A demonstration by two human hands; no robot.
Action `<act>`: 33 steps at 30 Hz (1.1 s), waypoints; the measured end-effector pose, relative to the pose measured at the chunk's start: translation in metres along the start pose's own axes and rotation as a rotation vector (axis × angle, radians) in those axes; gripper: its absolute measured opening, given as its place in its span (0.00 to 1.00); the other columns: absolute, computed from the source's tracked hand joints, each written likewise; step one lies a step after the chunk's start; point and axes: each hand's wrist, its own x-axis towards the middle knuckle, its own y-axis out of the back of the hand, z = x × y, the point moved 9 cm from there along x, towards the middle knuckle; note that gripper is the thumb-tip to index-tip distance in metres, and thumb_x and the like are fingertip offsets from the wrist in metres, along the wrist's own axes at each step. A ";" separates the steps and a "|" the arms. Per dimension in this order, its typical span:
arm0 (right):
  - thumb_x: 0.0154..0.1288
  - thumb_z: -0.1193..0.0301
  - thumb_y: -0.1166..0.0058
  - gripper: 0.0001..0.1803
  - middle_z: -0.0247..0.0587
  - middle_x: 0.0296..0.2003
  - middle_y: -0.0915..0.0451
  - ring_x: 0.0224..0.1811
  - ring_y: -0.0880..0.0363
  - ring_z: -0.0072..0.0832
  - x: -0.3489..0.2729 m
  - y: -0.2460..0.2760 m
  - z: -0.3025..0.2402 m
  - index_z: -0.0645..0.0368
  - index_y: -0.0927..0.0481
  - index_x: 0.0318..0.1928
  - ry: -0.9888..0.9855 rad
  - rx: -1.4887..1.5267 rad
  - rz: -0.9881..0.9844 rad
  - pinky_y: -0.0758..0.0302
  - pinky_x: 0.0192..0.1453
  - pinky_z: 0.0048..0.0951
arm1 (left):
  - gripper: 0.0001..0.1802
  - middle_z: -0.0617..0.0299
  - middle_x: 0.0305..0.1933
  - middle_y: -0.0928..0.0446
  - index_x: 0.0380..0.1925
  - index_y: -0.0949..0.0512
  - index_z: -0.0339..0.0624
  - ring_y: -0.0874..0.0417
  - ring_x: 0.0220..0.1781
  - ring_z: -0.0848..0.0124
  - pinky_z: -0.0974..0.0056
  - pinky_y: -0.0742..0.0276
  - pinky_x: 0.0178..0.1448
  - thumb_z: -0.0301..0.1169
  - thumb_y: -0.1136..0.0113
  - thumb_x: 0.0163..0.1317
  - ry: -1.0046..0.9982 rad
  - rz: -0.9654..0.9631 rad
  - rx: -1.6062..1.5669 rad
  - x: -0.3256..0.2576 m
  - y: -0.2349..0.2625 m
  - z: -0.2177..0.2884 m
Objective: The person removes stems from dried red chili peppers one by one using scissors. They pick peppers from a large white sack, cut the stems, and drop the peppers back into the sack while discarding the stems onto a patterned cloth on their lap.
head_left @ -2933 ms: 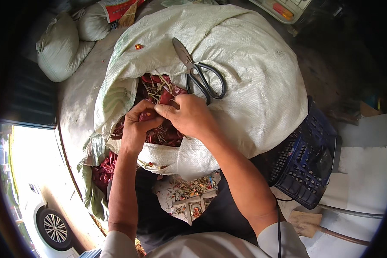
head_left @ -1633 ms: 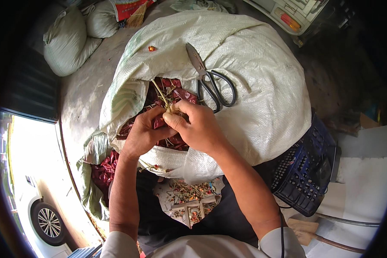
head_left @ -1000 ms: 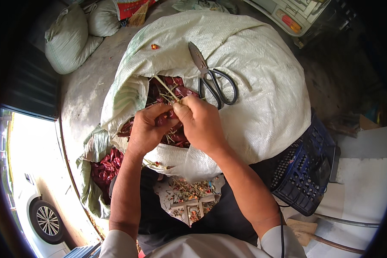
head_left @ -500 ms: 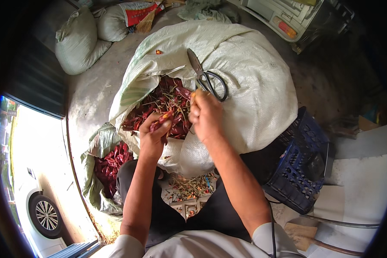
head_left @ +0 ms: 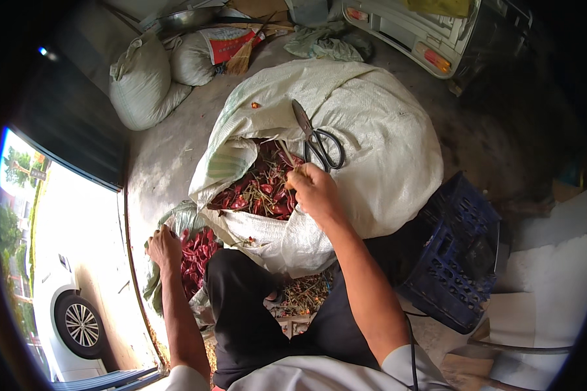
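A big white woven sack (head_left: 391, 150) stands before me, its torn opening showing dried red chilies (head_left: 257, 195) mixed with stems. Over that opening, my right hand (head_left: 316, 193) is closed, thin pale chili stems (head_left: 285, 151) poking out past its fingertips. My left hand (head_left: 164, 249) is down at the left, at the rim of a smaller green sack (head_left: 151, 283) filled with red chilies (head_left: 199, 257). Its fingers look apart and bent downward, partly hidden, with no chili clearly in them. Black-handled scissors (head_left: 318, 140) lie on the white sack, just beyond my right hand.
A blue plastic crate (head_left: 450, 260) stands at the right. Stem scraps (head_left: 303, 293) cover the floor between my legs. Full white sacks (head_left: 140, 85) and a small broom (head_left: 240, 58) are at the far left, a vehicle's rear (head_left: 424, 39) at the far right.
My left hand has gone from the white sack's opening, where it held dried chilies, left and nearer to the green sack. My right hand stays closed over the opening. The view has shifted.
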 end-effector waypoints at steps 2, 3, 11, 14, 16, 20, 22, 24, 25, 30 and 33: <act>0.70 0.63 0.46 0.14 0.42 0.31 0.14 0.34 0.16 0.30 -0.011 -0.006 0.000 0.63 0.20 0.37 -0.016 -0.113 -0.049 0.23 0.41 0.33 | 0.25 0.51 0.55 0.20 0.49 0.21 0.45 0.21 0.59 0.49 0.38 0.30 0.58 0.41 0.27 0.52 -0.070 0.138 0.094 -0.001 -0.006 0.011; 0.70 0.62 0.46 0.14 0.42 0.31 0.14 0.35 0.16 0.31 -0.018 -0.009 -0.005 0.63 0.20 0.37 -0.030 -0.155 -0.066 0.23 0.41 0.34 | 0.28 0.51 0.58 0.21 0.52 0.22 0.45 0.23 0.61 0.48 0.35 0.31 0.60 0.41 0.26 0.51 -0.106 0.207 0.138 -0.001 -0.008 0.017; 0.71 0.64 0.45 0.13 0.36 0.28 0.15 0.31 0.21 0.22 -0.030 -0.013 -0.016 0.63 0.21 0.39 0.041 -0.302 -0.102 0.25 0.39 0.29 | 0.32 0.53 0.51 0.17 0.56 0.26 0.34 0.17 0.47 0.63 0.63 0.27 0.45 0.54 0.48 0.73 -0.249 -0.832 -1.465 -0.026 0.002 0.217; 0.71 0.64 0.46 0.12 0.37 0.28 0.16 0.30 0.21 0.23 -0.033 -0.028 -0.015 0.62 0.21 0.38 0.019 -0.347 -0.200 0.25 0.37 0.31 | 0.31 0.51 0.55 0.19 0.59 0.28 0.35 0.19 0.54 0.62 0.61 0.27 0.50 0.52 0.46 0.72 -0.093 -1.081 -1.876 -0.024 0.005 0.265; 0.70 0.63 0.45 0.13 0.42 0.29 0.15 0.32 0.18 0.28 -0.035 -0.038 -0.007 0.63 0.20 0.40 -0.024 -0.387 -0.324 0.24 0.38 0.34 | 0.31 0.50 0.57 0.20 0.61 0.30 0.36 0.21 0.57 0.61 0.60 0.27 0.53 0.51 0.44 0.72 -0.178 -1.034 -1.908 -0.011 0.017 0.281; 0.66 0.61 0.43 0.18 0.50 0.33 0.14 0.37 0.14 0.36 -0.056 -0.066 0.002 0.63 0.19 0.47 -0.042 -0.489 -0.718 0.22 0.44 0.37 | 0.32 0.49 0.56 0.19 0.58 0.25 0.33 0.21 0.60 0.60 0.58 0.29 0.62 0.50 0.38 0.67 -0.483 -0.741 -1.568 0.018 0.034 0.292; 0.66 0.62 0.43 0.16 0.51 0.33 0.15 0.38 0.15 0.39 -0.066 -0.075 0.008 0.62 0.19 0.45 -0.083 -0.550 -0.834 0.22 0.44 0.39 | 0.32 0.51 0.56 0.19 0.56 0.22 0.34 0.21 0.59 0.63 0.61 0.31 0.66 0.51 0.35 0.64 -0.613 -0.544 -1.273 0.040 0.031 0.287; 0.66 0.62 0.44 0.15 0.54 0.34 0.16 0.39 0.15 0.46 -0.070 -0.079 0.013 0.62 0.20 0.43 -0.023 -0.596 -0.896 0.23 0.45 0.42 | 0.31 0.53 0.57 0.18 0.57 0.21 0.37 0.20 0.59 0.61 0.59 0.29 0.65 0.52 0.37 0.65 -0.558 -0.357 -1.108 0.074 0.034 0.278; 0.66 0.62 0.44 0.15 0.54 0.34 0.16 0.39 0.16 0.47 -0.070 -0.083 0.014 0.62 0.20 0.43 -0.015 -0.596 -0.914 0.23 0.45 0.42 | 0.31 0.52 0.58 0.18 0.56 0.20 0.38 0.18 0.58 0.59 0.59 0.27 0.62 0.54 0.38 0.65 -0.624 -0.344 -1.247 0.103 0.030 0.274; 0.64 0.65 0.42 0.13 0.54 0.35 0.16 0.41 0.16 0.47 -0.065 -0.095 0.022 0.62 0.19 0.43 -0.068 -0.592 -0.951 0.23 0.45 0.43 | 0.29 0.49 0.49 0.15 0.52 0.18 0.41 0.14 0.50 0.56 0.57 0.23 0.54 0.54 0.37 0.63 -0.747 0.003 -0.739 0.171 0.049 0.270; 0.60 0.69 0.39 0.13 0.51 0.37 0.15 0.42 0.15 0.46 -0.064 -0.101 0.030 0.61 0.18 0.44 -0.109 -0.578 -1.023 0.23 0.47 0.41 | 0.26 0.49 0.43 0.15 0.47 0.18 0.38 0.15 0.45 0.54 0.53 0.23 0.50 0.51 0.36 0.63 -0.812 -0.039 -0.483 0.131 0.057 0.293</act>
